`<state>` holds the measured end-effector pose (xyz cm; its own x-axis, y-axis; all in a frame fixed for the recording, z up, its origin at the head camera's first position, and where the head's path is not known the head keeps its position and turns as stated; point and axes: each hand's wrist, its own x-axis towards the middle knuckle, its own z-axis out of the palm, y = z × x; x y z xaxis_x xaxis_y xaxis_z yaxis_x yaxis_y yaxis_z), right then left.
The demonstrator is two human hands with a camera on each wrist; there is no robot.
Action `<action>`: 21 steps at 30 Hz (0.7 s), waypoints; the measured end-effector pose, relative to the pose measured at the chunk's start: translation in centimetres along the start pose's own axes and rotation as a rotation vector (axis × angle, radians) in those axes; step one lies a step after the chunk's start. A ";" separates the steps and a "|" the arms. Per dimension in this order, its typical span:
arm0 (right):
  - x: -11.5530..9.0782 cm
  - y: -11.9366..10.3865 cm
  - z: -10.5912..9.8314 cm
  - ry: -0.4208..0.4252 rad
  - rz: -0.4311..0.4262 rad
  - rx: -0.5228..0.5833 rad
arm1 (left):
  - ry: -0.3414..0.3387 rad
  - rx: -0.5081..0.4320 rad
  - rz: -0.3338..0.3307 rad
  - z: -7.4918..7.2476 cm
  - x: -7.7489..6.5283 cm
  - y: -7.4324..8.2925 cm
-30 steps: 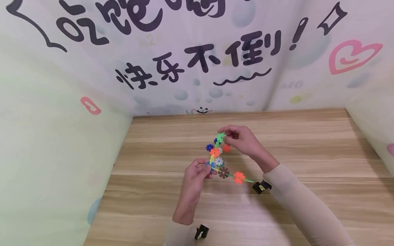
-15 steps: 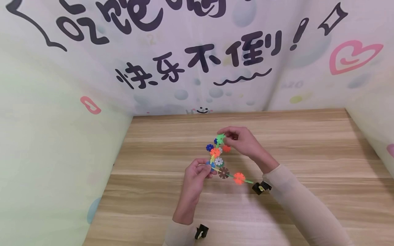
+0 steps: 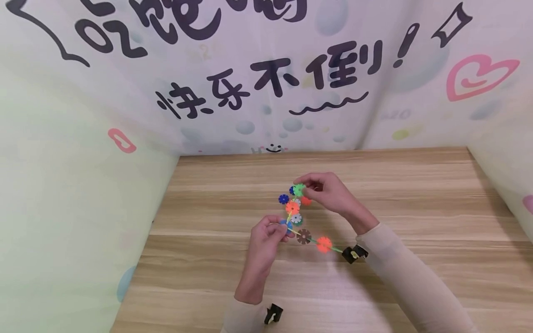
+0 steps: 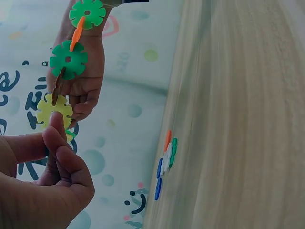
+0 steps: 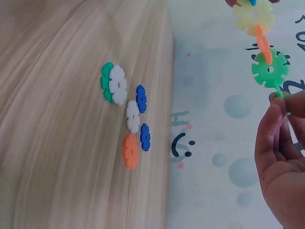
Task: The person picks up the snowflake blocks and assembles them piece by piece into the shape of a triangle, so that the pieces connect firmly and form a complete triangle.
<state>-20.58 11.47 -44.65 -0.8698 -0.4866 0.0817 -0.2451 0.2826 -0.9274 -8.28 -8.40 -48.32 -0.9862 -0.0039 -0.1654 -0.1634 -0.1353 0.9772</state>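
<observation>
A chain of slotted plastic snowflake discs hangs in the air between both hands. My left hand (image 3: 265,238) pinches a blue disc (image 3: 286,226) in its middle; in the left wrist view my fingers mostly hide that disc. From there a branch runs right through a yellow disc (image 4: 54,112), a brown disc (image 3: 304,236), a green disc (image 4: 68,60) and an orange disc (image 3: 324,244) to another green disc (image 4: 87,13). My right hand (image 3: 326,190) pinches a light green disc (image 3: 299,189) at the upper end, joined by another green disc (image 5: 270,69), an orange disc (image 5: 263,44) and a yellow disc (image 5: 254,16).
Loose discs lie on the wooden table (image 3: 200,273) beneath the chain: two blue discs (image 5: 141,98), two white discs (image 5: 133,116), an orange disc (image 5: 131,150) and a green disc (image 5: 106,82), partly under a white one. A printed cloth wall (image 3: 233,134) stands behind the table.
Both hands stay almost in place. The light green disc in my right hand has tilted and come slightly lower, and the chain's right branch has dipped a little.
</observation>
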 end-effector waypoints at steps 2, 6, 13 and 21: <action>0.0 0.0 -0.1 -0.008 -0.009 0.032 | 0.001 0.006 0.000 0.2 0.0 -0.1; 0.0 -0.1 -0.1 -0.012 -0.015 0.040 | 0.017 0.010 -0.005 0.5 0.1 -0.3; -0.1 -0.1 0.4 0.021 -0.056 -0.072 | 0.053 0.037 0.003 0.6 -0.1 -0.3; -0.5 0.3 0.4 0.037 -0.015 -0.002 | 0.109 0.074 0.037 0.8 -0.1 0.1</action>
<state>-20.02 11.51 -45.12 -0.8811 -0.4602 0.1090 -0.2592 0.2771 -0.9252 -8.17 -7.66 -48.15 -0.9836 -0.1157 -0.1385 -0.1322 -0.0601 0.9894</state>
